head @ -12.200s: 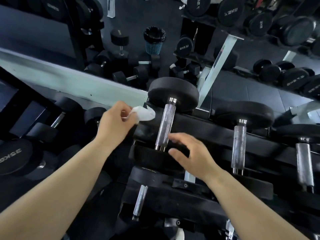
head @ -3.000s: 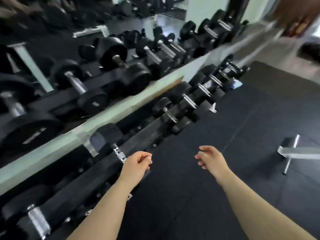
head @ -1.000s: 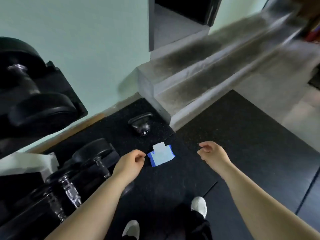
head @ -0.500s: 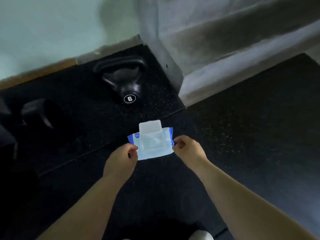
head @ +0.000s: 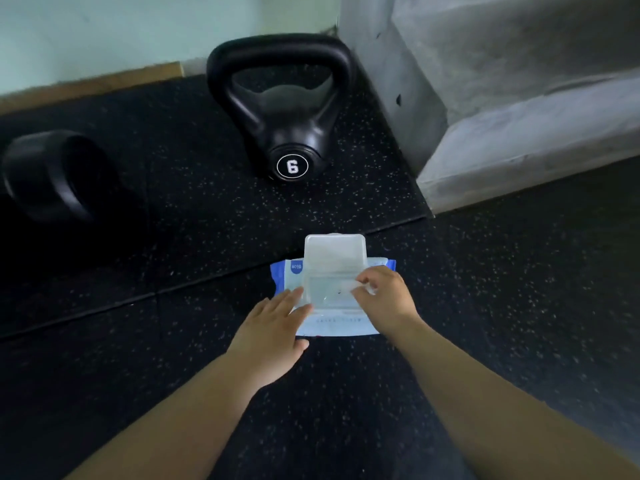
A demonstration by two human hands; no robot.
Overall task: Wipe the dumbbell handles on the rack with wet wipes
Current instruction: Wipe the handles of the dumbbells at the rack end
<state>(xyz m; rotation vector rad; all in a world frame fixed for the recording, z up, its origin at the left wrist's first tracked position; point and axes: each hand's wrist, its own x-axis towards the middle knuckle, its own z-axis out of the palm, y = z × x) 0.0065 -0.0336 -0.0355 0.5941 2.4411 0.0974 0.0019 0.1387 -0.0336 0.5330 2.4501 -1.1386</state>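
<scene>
Wipes pack point(head: 341, 325) lies on the floor mat point(head: 207, 220) directly before me. Kettlebell point(head: 292, 147) behind it, just left of the step point(head: 519, 116) corner. Dumbbell point(head: 52, 174) far left.

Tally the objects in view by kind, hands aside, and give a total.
Kettlebell: 1
Dumbbell, one end showing: 1
Wet wipes pack, lid open: 1
Total: 3

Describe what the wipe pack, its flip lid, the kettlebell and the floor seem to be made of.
Wipe pack: soft plastic film, glossy; it creases and carries print.
Flip lid: rigid translucent plastic, frosted, holding its shape open.
Kettlebell: smooth satin black, likely a plastic or vinyl coating.
Floor: probably black rubber matting; matte, pale flecks, visible seam.
</scene>
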